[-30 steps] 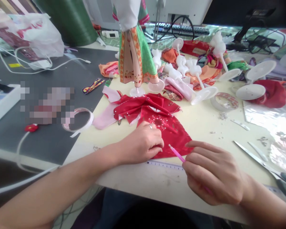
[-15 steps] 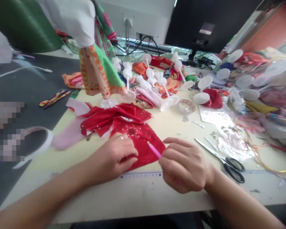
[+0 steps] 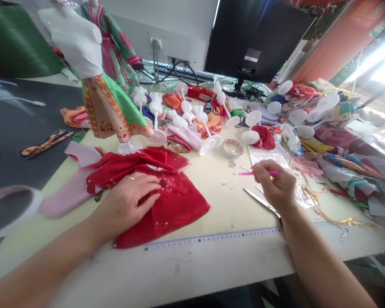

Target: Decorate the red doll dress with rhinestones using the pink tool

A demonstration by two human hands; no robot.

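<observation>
My left hand (image 3: 128,205), with a ring on one finger, lies flat with fingers spread on a red cloth piece (image 3: 182,201). That cloth bears a flower pattern and several tiny pale beads or studs. More bunched red fabric and a pale pink piece (image 3: 66,194) lie beyond and to the left. Over the table on the right, my right hand (image 3: 276,186) pinches a thin pink pen-like stick (image 3: 245,173), its tip pointing left. Tiny white bits (image 3: 232,163) are scattered near that tip. Scissors (image 3: 259,199) rest under my right hand and forearm, their handles hidden.
A ruler strip (image 3: 218,238) runs along the near table edge. A tape roll (image 3: 224,149) sits past the white bits. Small white dress forms (image 3: 156,105) and fabric scraps crowd the back. A larger mannequin in a green-orange skirt (image 3: 125,107) stands left. Monitors (image 3: 234,42) stand behind.
My right hand has moved right and away from the red cloth, carrying the pink stick toward the white bits. My left hand has flattened out on the cloth. The view has shifted to the right.
</observation>
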